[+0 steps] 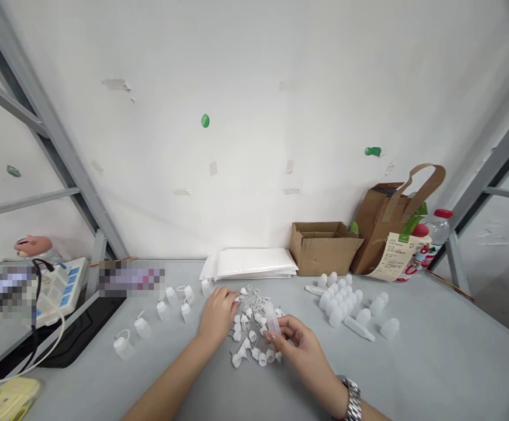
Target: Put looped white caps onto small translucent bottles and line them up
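My right hand [291,339] is closed around a translucent bottle [272,318], which stands tilted between thumb and fingers. Its wrist wears a metal watch. At the upper left edge of a pile of small white caps [253,336], my left hand [220,310] has its fingertips pressed together at a white cap [238,299]. Several capped bottles [142,327] stand left of my left hand. Uncapped translucent bottles [339,301] are grouped to the right, a few of them lying down.
White envelopes [254,264] lie stacked at the wall. An open cardboard box [324,257], a brown paper bag [377,222] and a red-capped bottle [440,231] stand back right. A power strip [68,292] and cables are at the left.
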`<state>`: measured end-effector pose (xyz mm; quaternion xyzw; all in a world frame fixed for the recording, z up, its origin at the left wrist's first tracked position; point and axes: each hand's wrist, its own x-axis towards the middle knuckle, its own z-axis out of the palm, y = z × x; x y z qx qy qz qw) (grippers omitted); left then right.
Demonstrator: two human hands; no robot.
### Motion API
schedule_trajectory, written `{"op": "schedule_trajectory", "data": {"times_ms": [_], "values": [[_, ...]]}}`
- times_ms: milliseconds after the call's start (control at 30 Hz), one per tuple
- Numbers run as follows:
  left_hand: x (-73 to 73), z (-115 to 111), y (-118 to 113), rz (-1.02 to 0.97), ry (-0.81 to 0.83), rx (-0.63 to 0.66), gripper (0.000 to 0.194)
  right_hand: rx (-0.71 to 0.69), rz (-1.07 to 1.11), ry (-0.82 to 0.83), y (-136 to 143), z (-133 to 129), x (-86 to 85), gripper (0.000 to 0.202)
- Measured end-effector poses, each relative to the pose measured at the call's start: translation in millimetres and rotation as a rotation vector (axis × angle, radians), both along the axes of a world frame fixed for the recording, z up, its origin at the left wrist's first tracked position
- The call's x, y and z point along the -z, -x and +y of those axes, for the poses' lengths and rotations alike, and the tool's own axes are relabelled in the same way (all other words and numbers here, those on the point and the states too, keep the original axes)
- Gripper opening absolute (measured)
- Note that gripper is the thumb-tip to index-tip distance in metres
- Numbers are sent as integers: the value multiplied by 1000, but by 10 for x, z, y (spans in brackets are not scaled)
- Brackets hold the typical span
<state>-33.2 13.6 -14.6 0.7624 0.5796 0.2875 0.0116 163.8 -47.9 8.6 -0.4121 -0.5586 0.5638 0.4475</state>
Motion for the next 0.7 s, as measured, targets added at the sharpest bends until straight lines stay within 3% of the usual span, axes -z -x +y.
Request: {"op": "schedule_trajectory", "data": {"times_ms": [100,200,400,600,700], "values": [[-55,-42,-22,-91,-15,1,20,-1,2,-1,-3,2,-4,30],[-148,-102,-60,-305,12,-7,19,10,-21,-13,-15,11,-3,32],[-308,-206,-156,-905,298,55,21,80,-98,-62,-39,43,-3,36],[-351,-218,-176,-926,343,35,21,86,-122,-59,-50,51,-26,37],[-367,-204,-169,-1052,430,66,26,93,-122,-61,-57,60,-15,37]]}}
